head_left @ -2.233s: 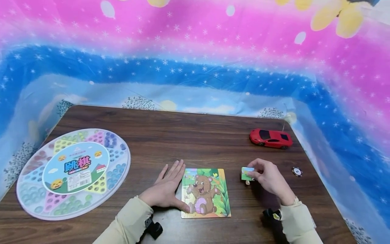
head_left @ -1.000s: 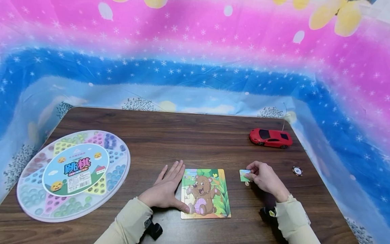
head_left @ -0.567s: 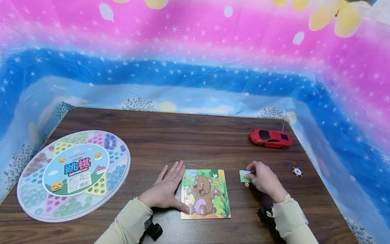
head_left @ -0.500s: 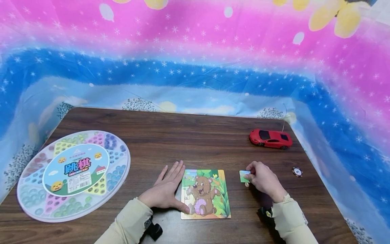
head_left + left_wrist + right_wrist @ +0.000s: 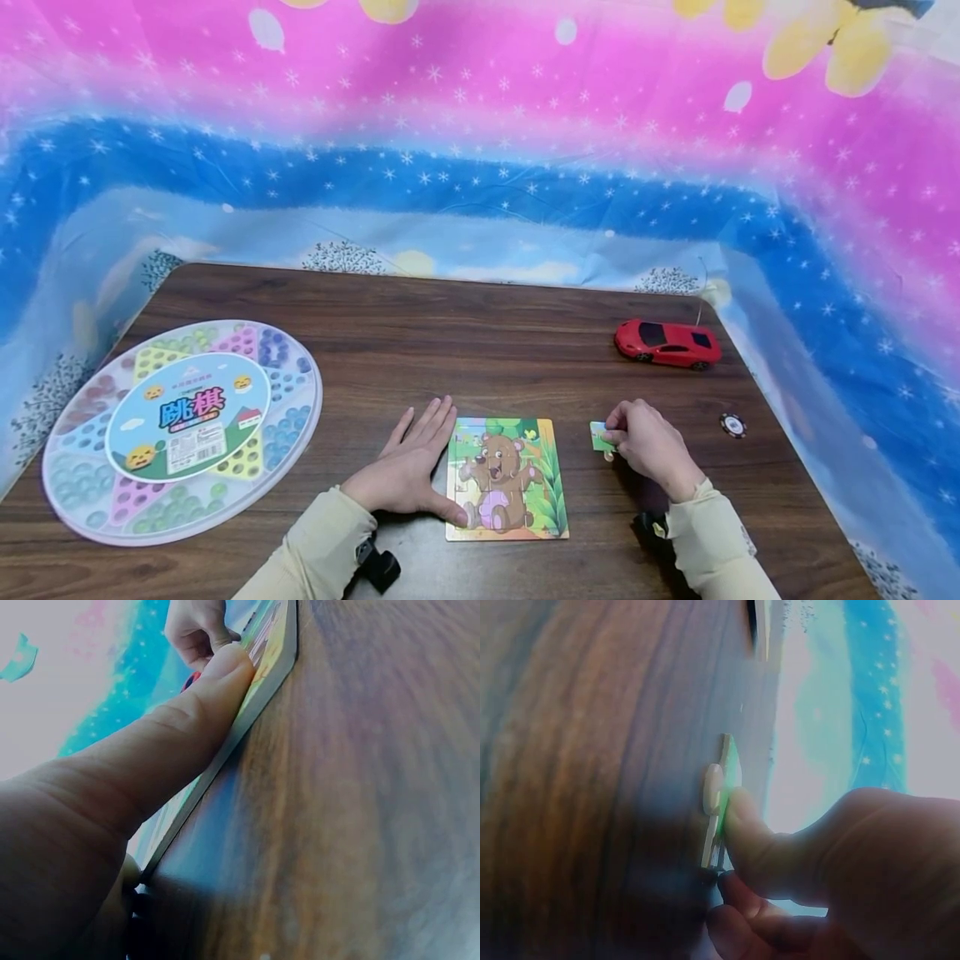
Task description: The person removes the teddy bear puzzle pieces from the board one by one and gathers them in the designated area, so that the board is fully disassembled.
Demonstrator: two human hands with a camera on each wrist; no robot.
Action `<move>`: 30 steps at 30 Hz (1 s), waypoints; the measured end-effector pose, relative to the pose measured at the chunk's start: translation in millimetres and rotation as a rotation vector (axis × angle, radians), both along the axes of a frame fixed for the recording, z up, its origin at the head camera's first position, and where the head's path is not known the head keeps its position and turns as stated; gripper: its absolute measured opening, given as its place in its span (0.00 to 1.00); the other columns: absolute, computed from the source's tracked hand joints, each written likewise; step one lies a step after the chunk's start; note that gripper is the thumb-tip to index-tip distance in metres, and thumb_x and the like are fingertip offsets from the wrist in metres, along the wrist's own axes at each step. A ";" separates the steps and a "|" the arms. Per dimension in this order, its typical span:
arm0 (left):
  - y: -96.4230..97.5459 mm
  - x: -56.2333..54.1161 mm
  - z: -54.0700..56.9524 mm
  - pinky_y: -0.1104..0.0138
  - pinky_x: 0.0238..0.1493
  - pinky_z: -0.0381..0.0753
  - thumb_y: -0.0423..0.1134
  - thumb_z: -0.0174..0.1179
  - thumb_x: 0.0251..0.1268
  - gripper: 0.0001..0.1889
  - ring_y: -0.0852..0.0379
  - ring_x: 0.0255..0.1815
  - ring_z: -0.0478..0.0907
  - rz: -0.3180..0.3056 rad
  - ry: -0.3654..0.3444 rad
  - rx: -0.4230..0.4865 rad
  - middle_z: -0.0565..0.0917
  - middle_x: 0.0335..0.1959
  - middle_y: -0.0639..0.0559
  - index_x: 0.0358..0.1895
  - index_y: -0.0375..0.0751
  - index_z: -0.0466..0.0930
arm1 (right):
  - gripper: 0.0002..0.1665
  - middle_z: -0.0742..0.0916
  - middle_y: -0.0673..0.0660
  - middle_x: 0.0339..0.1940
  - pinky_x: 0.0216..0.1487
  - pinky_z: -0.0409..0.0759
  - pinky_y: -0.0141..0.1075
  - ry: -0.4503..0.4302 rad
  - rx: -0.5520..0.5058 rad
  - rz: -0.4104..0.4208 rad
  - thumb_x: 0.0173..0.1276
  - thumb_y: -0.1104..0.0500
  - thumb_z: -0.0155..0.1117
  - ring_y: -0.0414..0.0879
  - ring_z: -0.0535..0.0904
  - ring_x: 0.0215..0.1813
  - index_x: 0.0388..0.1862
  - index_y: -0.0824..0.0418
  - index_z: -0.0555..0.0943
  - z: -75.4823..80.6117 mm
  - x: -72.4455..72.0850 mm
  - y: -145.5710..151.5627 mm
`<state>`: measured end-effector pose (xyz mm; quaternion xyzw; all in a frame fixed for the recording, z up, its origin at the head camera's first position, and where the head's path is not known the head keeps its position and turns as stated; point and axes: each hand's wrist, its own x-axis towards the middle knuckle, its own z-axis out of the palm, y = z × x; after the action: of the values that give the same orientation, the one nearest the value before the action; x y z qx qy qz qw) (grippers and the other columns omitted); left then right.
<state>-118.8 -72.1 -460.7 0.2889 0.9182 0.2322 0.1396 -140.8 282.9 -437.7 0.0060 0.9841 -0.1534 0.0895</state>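
Note:
A square bear jigsaw puzzle [image 5: 506, 483] lies at the front middle of the table. My left hand [image 5: 408, 468] is spread along its left side, with the thumb [image 5: 176, 724] resting on the puzzle's lower left edge. To the right of the puzzle, my right hand [image 5: 651, 443] pinches a small green and blue jigsaw piece [image 5: 598, 435] between thumb and fingers. In the right wrist view this piece [image 5: 730, 769] appears nearly edge-on, its rounded tab toward the tabletop. The fingers behind it are partly hidden.
A round Chinese checkers set [image 5: 296, 467] with marbles under its clear cover takes up the table's left side. A red toy car [image 5: 666, 343] stands at the back right, and a black and white poker chip [image 5: 732, 425] lies near the right edge. A printed cloth [image 5: 480, 179] hangs behind the table.
Over about two seconds, the right hand has shifted slightly left and toward me with the jigsaw piece, which now shows narrower, as if tilted. The left hand and puzzle have stayed in place.

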 end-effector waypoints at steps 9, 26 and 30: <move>0.6 0.4 2.9 0.49 0.74 0.27 0.74 0.68 0.35 0.73 0.47 0.79 0.30 -0.001 -0.009 -0.011 0.37 0.79 0.41 0.78 0.33 0.38 | 0.09 0.78 0.53 0.32 0.34 0.75 0.48 0.125 0.059 0.050 0.62 0.58 0.71 0.50 0.73 0.34 0.35 0.57 0.78 0.2 3.8 -1.4; -0.2 -0.2 -0.5 0.49 0.74 0.27 0.76 0.67 0.34 0.73 0.48 0.79 0.30 0.003 -0.015 -0.003 0.37 0.79 0.42 0.78 0.34 0.38 | 0.12 0.79 0.48 0.33 0.38 0.73 0.43 0.333 -0.012 0.242 0.60 0.53 0.74 0.44 0.72 0.37 0.37 0.56 0.81 10.2 19.1 -48.1; 0.1 -0.6 -0.8 0.48 0.74 0.27 0.76 0.67 0.35 0.73 0.48 0.79 0.30 -0.002 -0.008 0.001 0.37 0.79 0.42 0.78 0.34 0.39 | 0.11 0.80 0.48 0.35 0.40 0.72 0.42 0.330 -0.053 0.284 0.60 0.53 0.74 0.43 0.72 0.39 0.38 0.55 0.82 11.1 19.9 -60.8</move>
<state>-119.4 -72.1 -461.5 0.2889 0.9172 0.2338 0.1432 -120.9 222.1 -426.6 -0.1603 0.9719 -0.1642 -0.0521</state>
